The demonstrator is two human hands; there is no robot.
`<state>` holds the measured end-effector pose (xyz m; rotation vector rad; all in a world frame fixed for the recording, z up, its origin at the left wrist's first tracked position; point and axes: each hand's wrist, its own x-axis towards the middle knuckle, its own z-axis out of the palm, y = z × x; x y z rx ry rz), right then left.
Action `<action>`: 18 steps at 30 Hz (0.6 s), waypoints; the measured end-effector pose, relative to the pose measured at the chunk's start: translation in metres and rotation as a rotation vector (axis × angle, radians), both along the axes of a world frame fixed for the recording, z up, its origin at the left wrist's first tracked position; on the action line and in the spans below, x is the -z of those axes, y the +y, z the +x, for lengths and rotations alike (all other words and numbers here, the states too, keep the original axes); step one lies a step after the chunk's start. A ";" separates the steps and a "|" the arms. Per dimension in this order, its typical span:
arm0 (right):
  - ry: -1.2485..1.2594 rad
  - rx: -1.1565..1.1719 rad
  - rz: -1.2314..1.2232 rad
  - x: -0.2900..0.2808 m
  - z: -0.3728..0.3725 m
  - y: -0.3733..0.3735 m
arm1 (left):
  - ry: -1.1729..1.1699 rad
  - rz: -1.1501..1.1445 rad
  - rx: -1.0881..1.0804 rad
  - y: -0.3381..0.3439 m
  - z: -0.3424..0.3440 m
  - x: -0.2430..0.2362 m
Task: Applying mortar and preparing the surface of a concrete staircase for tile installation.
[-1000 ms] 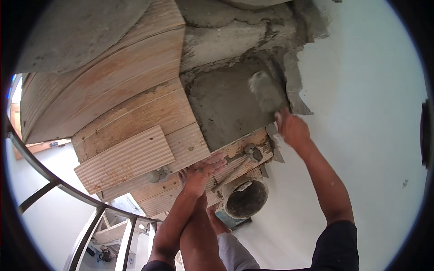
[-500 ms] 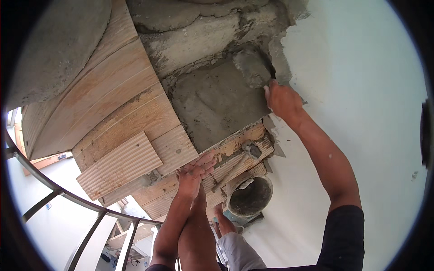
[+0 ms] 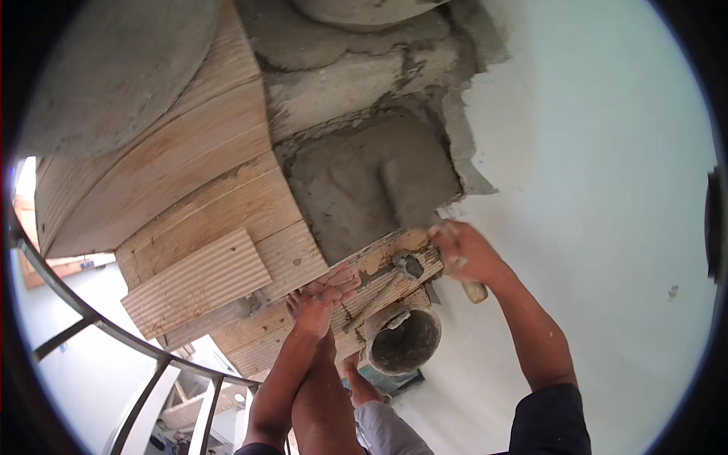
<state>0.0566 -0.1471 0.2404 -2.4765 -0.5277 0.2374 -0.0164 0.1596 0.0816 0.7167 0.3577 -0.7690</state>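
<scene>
My right hand [image 3: 462,250], closed round a tool with a wooden handle [image 3: 475,291], is at the lower right edge of a square patch of smoothed wet cement [image 3: 341,189]; the tool's blade is not clear. My left hand [image 3: 311,307] rests with bent, parted fingers at the front edge of the wooden boards, against a pink shape [image 3: 343,279] I cannot make out. Below the patch lies a cement-caked tool [image 3: 407,264] with a long handle. A bucket with cement-smeared walls [image 3: 402,341] stands below it.
Ribbed, curving wooden boards [image 3: 189,273] lie left of the patch, under a rounded grey surface [image 3: 114,83]. A curved metal railing [image 3: 87,315] runs down the left, a white wall [image 3: 591,189] fills the right. Bare legs and grey cloth [image 3: 383,425] show at the bottom.
My right hand rose with the tool onto the upper part of the cement, then moved down below the patch. The patch's surface has new ridges. My left hand stays at the boards' edge.
</scene>
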 end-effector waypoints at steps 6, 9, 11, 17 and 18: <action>0.633 0.872 0.144 -0.001 0.089 0.012 | -0.027 -0.055 -0.068 -0.002 -0.002 -0.002; 0.718 0.671 0.115 -0.002 0.116 0.043 | -0.031 -0.018 -0.051 -0.001 -0.002 0.000; 0.698 0.535 -0.029 -0.003 0.115 0.042 | -0.031 0.008 -0.024 -0.001 0.003 -0.006; 0.479 0.080 -0.411 0.012 0.100 0.077 | -0.038 0.067 0.012 0.000 0.001 -0.002; 0.480 0.084 -0.409 0.004 0.101 0.072 | -0.031 0.062 0.001 0.000 -0.001 -0.005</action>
